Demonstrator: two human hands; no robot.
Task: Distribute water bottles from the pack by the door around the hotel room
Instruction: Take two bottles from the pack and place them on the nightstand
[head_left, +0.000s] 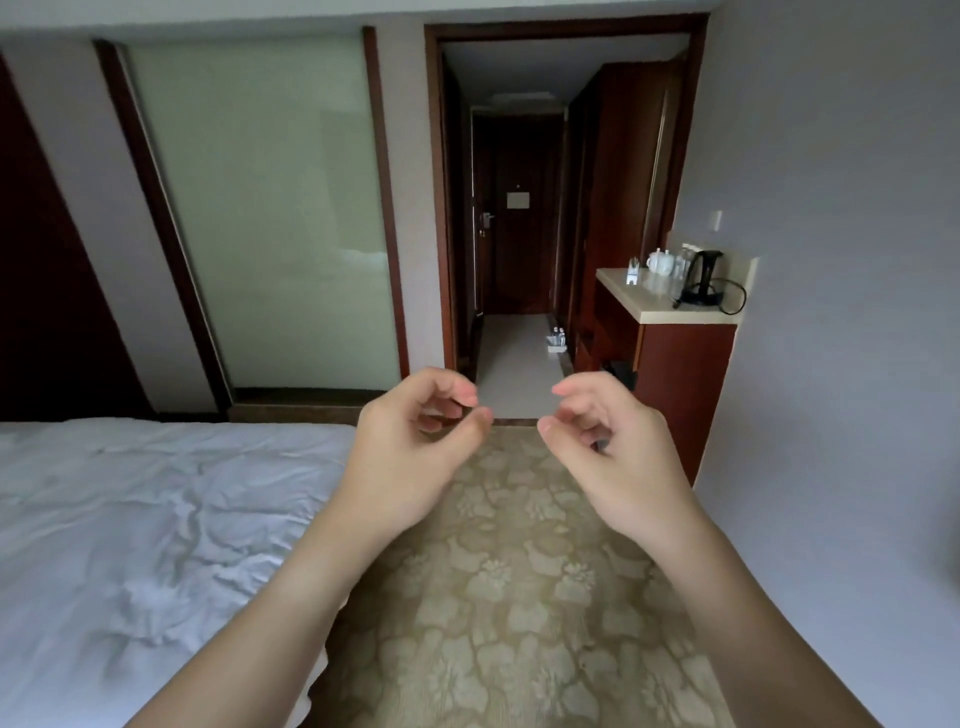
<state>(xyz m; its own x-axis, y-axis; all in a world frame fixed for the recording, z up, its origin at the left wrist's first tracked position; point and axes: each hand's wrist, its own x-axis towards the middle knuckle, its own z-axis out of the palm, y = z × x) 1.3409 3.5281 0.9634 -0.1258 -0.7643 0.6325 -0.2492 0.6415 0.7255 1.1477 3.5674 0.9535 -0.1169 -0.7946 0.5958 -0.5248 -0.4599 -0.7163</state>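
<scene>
Largest thing I see: white bed (130, 519), rumpled cover, filling my left side. Frosted glass panel (260, 208) on the wall beyond it. Floral carpet (519, 597) runs ahead between the bed and the right wall, up to a dark-framed doorway (563, 31). Through it, a pale-floored corridor ends at the room door (517, 234). Wooden counter cabinet (675, 364) stands right of the doorway, with a black kettle (704, 278), white teapot (662, 261) and glasses on top.

Both my forearms are raised mid-view. Left hand (415, 441) and right hand (618, 452) are near each other, apart, fingers loosely curled, holding nothing.

Water bottle pack (557, 340): small, on the corridor floor by the right-hand wardrobe, well short of the door. My hands partly cover the threshold.
</scene>
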